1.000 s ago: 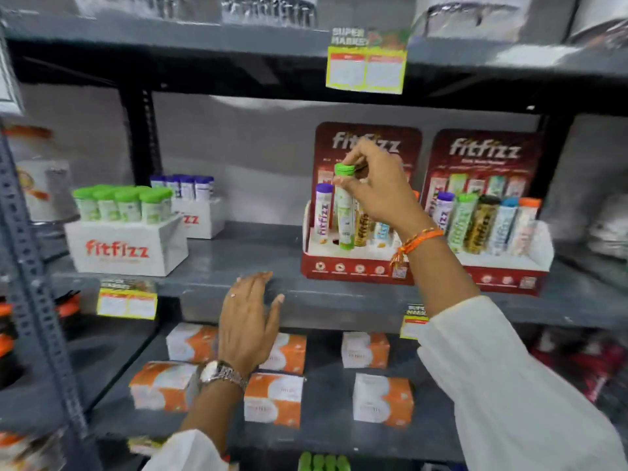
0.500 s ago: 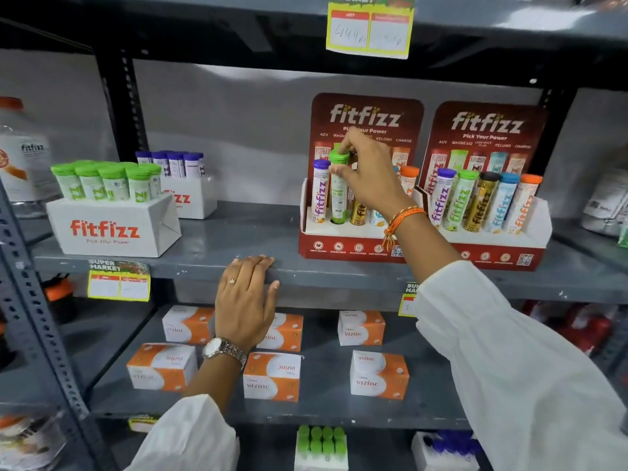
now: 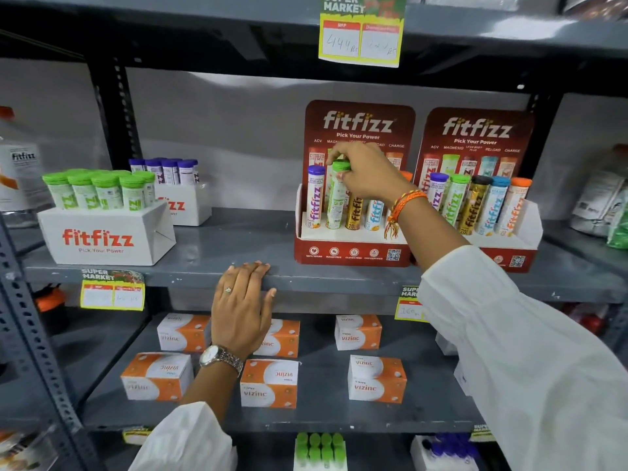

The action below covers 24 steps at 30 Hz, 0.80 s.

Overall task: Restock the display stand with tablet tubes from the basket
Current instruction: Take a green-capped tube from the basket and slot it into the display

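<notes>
A red fitfizz display stand [image 3: 350, 256] sits on the middle shelf, holding a purple-capped tube [image 3: 315, 198], a gold tube [image 3: 354, 212] and a blue tube [image 3: 374, 214]. My right hand [image 3: 367, 175] pinches the green cap of a green-capped tube [image 3: 335, 205], which stands in the stand's second slot. My left hand [image 3: 243, 307] rests flat on the shelf's front edge [image 3: 190, 275], holding nothing. The basket is out of view.
A second, full fitfizz stand [image 3: 509, 256] stands to the right. At left, a white fitfizz box [image 3: 105, 237] holds green-capped tubes; another behind it holds purple-capped ones [image 3: 170, 171]. Orange Vizinc boxes [image 3: 268, 384] lie on the shelf below. Price tags hang off shelf edges.
My right hand has lowered the green-capped tube down into its slot in the stand. My left hand has settled onto the shelf edge. The camera view has shifted upward.
</notes>
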Tool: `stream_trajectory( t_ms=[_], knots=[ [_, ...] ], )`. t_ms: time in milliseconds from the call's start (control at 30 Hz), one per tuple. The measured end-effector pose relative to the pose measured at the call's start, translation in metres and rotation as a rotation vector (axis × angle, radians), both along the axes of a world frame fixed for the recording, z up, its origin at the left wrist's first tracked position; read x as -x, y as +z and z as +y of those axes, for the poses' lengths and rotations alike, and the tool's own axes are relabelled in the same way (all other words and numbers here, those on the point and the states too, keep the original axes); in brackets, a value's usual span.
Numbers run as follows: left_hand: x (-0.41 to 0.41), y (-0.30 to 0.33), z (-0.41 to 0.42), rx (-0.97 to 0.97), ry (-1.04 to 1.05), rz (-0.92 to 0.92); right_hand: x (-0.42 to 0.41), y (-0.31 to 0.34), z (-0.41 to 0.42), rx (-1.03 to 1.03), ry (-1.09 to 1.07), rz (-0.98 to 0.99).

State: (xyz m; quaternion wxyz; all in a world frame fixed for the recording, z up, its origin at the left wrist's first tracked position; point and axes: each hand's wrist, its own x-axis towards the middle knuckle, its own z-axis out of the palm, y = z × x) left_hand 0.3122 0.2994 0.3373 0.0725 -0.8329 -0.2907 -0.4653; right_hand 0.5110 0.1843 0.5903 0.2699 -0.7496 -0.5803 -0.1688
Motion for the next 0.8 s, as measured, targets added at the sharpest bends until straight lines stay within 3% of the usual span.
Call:
stream_trajectory(
  t_ms=[133, 400, 800],
  knots=[
    [0.001, 0.000, 0.000, -0.019, -0.005, 0.003, 0.003, 0.009, 0.000, 0.081, -0.015, 0.065],
    [0.002, 0.000, 0.000, -0.007, -0.021, 0.001, 0.003, 0.008, 0.006, 0.023, 0.038, 0.012],
    [0.002, -0.001, 0.000, -0.003, -0.025, 0.003, -0.011, 0.005, 0.018, 0.128, -0.040, -0.049]
  ],
)
